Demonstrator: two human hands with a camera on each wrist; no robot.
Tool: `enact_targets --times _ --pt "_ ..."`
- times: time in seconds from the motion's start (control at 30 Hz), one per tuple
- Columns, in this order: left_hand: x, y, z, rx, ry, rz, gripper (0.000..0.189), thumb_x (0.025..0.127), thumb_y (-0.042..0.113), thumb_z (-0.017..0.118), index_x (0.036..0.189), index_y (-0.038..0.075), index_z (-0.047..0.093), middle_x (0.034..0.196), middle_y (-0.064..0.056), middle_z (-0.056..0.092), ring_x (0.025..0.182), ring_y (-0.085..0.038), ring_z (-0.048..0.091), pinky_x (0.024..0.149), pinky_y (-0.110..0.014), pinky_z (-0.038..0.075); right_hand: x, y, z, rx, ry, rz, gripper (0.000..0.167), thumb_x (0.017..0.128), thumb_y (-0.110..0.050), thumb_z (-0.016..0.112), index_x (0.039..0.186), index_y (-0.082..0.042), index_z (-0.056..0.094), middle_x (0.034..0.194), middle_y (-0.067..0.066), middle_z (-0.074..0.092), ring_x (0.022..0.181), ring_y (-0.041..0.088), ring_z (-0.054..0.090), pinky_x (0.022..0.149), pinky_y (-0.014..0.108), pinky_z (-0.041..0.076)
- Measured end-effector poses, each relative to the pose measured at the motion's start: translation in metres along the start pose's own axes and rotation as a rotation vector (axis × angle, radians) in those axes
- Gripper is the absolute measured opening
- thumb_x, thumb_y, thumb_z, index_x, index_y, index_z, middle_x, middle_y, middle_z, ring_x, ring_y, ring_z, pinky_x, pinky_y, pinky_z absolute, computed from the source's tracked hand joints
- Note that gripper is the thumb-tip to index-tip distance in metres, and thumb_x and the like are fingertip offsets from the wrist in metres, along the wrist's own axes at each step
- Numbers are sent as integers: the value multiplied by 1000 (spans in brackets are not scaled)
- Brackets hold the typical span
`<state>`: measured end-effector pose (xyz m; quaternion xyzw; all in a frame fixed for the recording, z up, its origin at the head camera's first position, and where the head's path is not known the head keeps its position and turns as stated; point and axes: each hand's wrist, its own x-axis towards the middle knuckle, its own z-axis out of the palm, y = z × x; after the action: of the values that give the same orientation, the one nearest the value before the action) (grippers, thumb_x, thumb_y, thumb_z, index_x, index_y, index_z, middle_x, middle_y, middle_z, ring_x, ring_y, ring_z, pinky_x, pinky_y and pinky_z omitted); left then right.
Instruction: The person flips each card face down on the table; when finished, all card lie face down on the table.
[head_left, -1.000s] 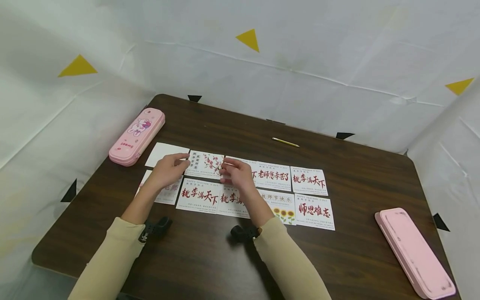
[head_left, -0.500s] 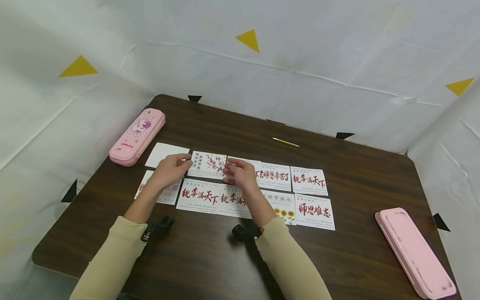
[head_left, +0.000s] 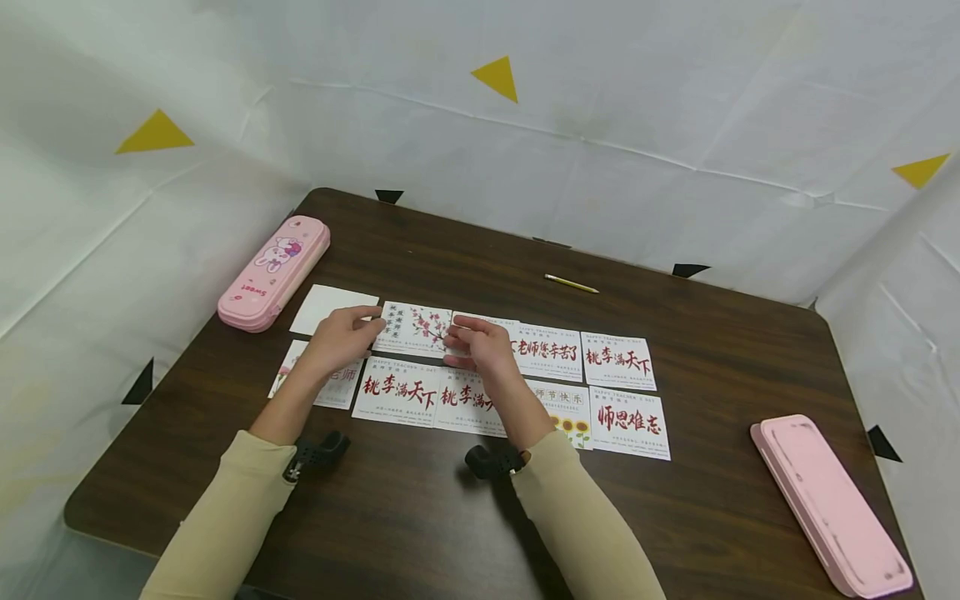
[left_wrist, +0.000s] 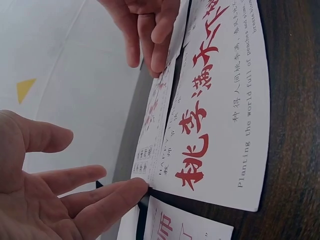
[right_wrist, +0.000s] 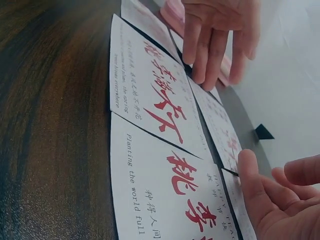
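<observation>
In the head view a white card with red blossoms and dark characters lies in the back row of cards, between my two hands. My left hand is at its left edge. In the left wrist view that hand's fingers are extended, their tips right at the card's corner, with the thumb held apart. At the card's right end is my right hand, fingers loosely extended and overlapping the blossoms. Right below lies a card with large red characters. My right forearm and hand hide parts of the neighbouring cards.
More cards make two rows: a blank white one at back left, a sunflower card, and a red-lettered card at front right. A yellow pencil lies behind. Pink pencil cases stand left and right.
Both hands and the blossom card have shifted slightly to the right since a second ago, with a tiny move back left in the last half second. The other cards stay put.
</observation>
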<state>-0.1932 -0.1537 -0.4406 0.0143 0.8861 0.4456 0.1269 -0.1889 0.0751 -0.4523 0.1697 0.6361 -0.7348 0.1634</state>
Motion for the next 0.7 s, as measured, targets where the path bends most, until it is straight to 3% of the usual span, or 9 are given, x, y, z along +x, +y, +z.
enact_targets --times 0.27,0.43,0.57,0.7 --pt "0 -1 0 -36 9 -13 52 101 32 50 143 3 49 123 -24 63 85 -23 68 73 -30 55 0 2 1 -47 8 -71 32 96 -5 59 127 -3 64 123 14 65 105 25 64 67 27 58" --pt "1 -1 -1 -50 14 -18 50 101 30 50 143 3 49 118 -23 65 81 -23 67 70 -28 53 3 5 5 -87 41 -126 32 90 -4 68 122 -5 69 111 9 68 92 18 67 65 28 58" --pt "1 -2 -1 -69 16 -29 49 101 30 50 143 4 49 118 -23 65 79 -24 68 71 -30 54 6 8 10 -66 53 -124 30 87 -3 73 117 -4 71 102 8 68 80 16 69 66 29 59" --pt "1 -3 -1 -105 2 -53 50 101 30 50 144 5 48 113 -23 65 80 -26 68 72 -33 57 5 8 12 -35 60 -95 30 86 -3 74 116 -4 72 103 8 70 80 14 69 68 28 58"
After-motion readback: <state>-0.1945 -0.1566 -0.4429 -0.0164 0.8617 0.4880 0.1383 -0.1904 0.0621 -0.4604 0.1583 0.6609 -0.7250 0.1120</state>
